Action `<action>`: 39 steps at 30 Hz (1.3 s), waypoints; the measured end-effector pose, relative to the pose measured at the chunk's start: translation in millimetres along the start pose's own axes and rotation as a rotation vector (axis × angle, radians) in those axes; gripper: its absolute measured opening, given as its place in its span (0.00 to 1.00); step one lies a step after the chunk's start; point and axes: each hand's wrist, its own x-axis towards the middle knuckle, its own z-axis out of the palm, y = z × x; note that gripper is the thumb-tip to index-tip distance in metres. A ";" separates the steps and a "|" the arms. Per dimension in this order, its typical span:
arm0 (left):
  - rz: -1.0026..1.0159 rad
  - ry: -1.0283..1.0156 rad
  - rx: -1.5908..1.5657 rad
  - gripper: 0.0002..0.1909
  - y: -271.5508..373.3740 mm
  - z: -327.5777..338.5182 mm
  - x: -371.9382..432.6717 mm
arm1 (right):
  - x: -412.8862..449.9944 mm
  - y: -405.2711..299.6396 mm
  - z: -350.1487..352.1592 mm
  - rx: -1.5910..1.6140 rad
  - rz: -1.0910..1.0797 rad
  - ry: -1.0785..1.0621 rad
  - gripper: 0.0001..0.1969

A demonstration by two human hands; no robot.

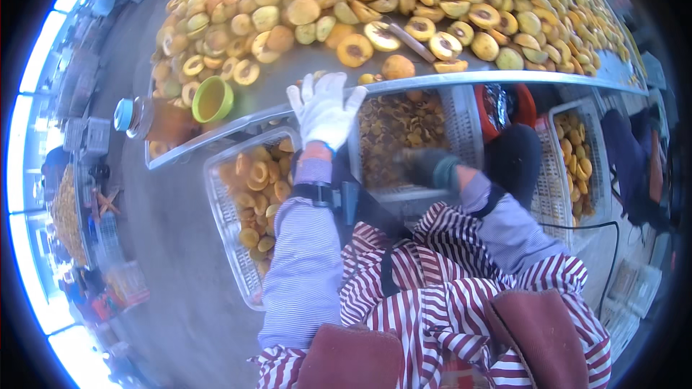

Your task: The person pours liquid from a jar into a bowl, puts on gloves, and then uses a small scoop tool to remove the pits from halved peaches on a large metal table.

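My left hand (326, 108), in a white glove, spreads its fingers at the metal rim of the table (443, 81), back upward, with nothing seen in it. Lower and to the right, my right hand (427, 166), in a dark glove, is blurred over a crate (462, 135) of small brown-yellow pieces; whether it holds anything cannot be told. Halved yellow-orange fruits (354, 50), some with dark centres, are heaped on the table. Among them lies a narrow brownish tool or stick (412, 42). Left of my left forearm, a pale plastic crate (224, 248) holds more fruit halves (259, 173).
A green cup (212, 99) and a lidded jar of brown liquid (162, 120) stand at the table's left corner. Below the rim are a red container (523, 108) and another fruit crate (559, 173). A person's dark-clad legs (624, 156) are far right. A black cable (616, 259) runs nearby.
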 end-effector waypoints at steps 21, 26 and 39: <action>-0.067 -0.345 -0.020 0.31 -18.7 1.9 19.1 | -329.3 -8.9 120.8 1.125 1.323 0.240 0.14; -0.193 -0.377 0.008 0.40 -1.7 2.9 31.1 | -319.9 3.0 166.4 1.198 1.354 0.393 0.16; -0.112 -0.376 0.137 0.24 26.9 -12.5 20.5 | -261.9 208.1 166.7 0.636 1.377 0.419 0.20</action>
